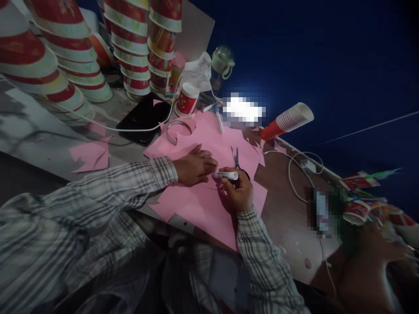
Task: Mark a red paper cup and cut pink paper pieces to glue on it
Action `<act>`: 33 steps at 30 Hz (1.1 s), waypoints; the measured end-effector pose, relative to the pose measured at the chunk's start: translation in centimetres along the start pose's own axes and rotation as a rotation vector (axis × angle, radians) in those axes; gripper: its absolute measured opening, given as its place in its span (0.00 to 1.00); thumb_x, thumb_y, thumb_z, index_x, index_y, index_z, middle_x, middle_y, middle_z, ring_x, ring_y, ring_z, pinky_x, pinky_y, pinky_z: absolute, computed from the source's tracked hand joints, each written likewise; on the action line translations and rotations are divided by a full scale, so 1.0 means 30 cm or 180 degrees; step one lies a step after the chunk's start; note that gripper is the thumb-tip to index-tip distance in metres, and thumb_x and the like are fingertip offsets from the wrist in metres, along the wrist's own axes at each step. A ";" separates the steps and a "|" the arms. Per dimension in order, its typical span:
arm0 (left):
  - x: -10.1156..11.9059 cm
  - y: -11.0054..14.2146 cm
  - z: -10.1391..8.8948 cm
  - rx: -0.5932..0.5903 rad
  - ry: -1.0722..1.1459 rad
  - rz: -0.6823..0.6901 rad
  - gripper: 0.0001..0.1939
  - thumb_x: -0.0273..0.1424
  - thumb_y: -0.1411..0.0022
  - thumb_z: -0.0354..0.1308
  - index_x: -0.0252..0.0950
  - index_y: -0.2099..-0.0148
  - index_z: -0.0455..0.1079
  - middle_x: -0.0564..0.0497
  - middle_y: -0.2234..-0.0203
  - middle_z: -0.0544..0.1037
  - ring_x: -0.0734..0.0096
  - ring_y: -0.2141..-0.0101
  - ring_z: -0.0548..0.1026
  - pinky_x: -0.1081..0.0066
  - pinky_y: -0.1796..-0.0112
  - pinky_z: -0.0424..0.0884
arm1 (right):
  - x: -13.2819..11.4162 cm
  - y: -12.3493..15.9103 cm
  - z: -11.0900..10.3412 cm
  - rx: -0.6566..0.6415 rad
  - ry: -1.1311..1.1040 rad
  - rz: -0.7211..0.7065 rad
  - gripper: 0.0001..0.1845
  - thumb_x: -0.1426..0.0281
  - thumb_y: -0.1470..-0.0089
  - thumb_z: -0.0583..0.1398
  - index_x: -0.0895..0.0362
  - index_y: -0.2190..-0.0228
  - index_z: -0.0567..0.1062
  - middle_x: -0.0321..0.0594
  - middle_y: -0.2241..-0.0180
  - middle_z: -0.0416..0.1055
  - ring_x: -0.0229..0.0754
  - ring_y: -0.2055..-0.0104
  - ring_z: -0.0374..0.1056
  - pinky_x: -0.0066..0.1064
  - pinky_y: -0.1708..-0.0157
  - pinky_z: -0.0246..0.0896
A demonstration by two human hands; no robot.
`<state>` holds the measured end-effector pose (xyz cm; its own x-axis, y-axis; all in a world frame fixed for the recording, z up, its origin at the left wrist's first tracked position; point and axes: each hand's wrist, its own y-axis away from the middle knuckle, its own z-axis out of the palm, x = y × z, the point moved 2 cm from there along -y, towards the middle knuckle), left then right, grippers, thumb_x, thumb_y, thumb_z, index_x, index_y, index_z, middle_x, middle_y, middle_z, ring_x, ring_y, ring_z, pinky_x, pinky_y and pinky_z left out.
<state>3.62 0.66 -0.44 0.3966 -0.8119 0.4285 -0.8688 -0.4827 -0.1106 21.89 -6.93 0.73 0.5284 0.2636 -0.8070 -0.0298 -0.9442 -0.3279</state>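
My right hand (240, 194) grips a white marker (225, 175) above pink paper (196, 209), its tip end pointing toward my left hand. A thin dark curved line shows on the paper just below the marker. My left hand (195, 166) lies flat on the paper with its fingers stretched out, close to the marker's tip. Scissors (236, 158) with parted blades lie just beyond my right hand, which partly covers their handles. A ring (178, 131), perhaps a tape roll, rests on the paper behind my left hand.
Tall stacks of red-and-white paper cups (134, 56) stand at the back left, near a black tablet-like slab (144, 120). A single cup (187, 100) and markers (218, 118) sit behind the paper. A white cable (291, 174) loops at right; another person's arm (366, 257) is beyond.
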 end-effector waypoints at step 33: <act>0.005 0.005 -0.011 -0.0021 0.0098 -0.0008 0.21 0.34 0.35 0.56 0.38 0.41 0.68 0.45 0.39 0.69 0.43 0.37 0.57 0.34 0.38 0.39 | -0.019 -0.002 -0.039 -0.0425 -0.0577 0.0463 0.09 0.67 0.48 0.64 0.54 0.63 0.75 0.39 0.65 0.80 0.35 0.77 0.68 0.29 0.76 0.66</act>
<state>3.45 0.57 -0.09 0.3894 -0.8001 0.4563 -0.8698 -0.4824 -0.1036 22.58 -7.24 1.79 0.3657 0.1431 -0.9197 0.0244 -0.9893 -0.1442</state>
